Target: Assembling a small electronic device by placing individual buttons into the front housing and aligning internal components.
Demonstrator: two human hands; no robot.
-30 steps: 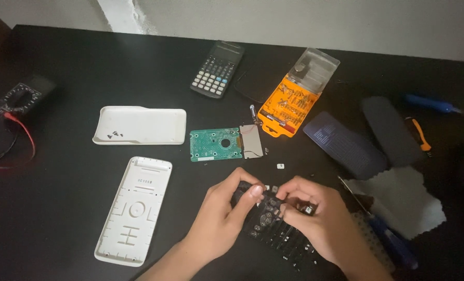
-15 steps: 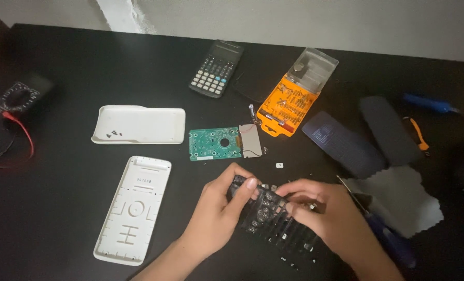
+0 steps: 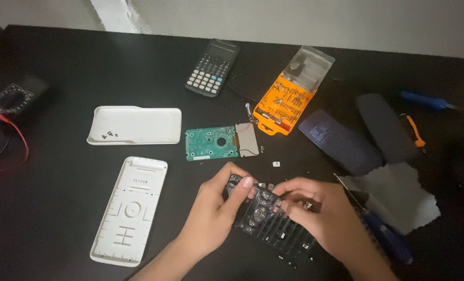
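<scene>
From the head camera I see my left hand [image 3: 213, 221] pinching the upper corner of a black keypad panel [image 3: 271, 224], thumb on top, while my right hand [image 3: 320, 216] presses its fingers [image 3: 289, 195] down onto the panel's middle; both hands are closed on it, just above the tabletop [image 3: 60, 208] at the lower centre. Small loose keys [image 3: 276, 164] lie scattered near the panel. Beside my left hand rests a white rear casing [image 3: 129, 211], with a second white shell [image 3: 135, 125] and a green circuit board [image 3: 211, 143] beyond. An orange screwdriver bit case [image 3: 286, 101], a dark calculator [image 3: 212, 67], a blue-handled screwdriver [image 3: 385, 239] and a multimeter [image 3: 8, 99] ring the work. In my judgement, the step goes best with the panel held level and steadied at its edge, fingertip pressure light, so no key drops out.
</scene>
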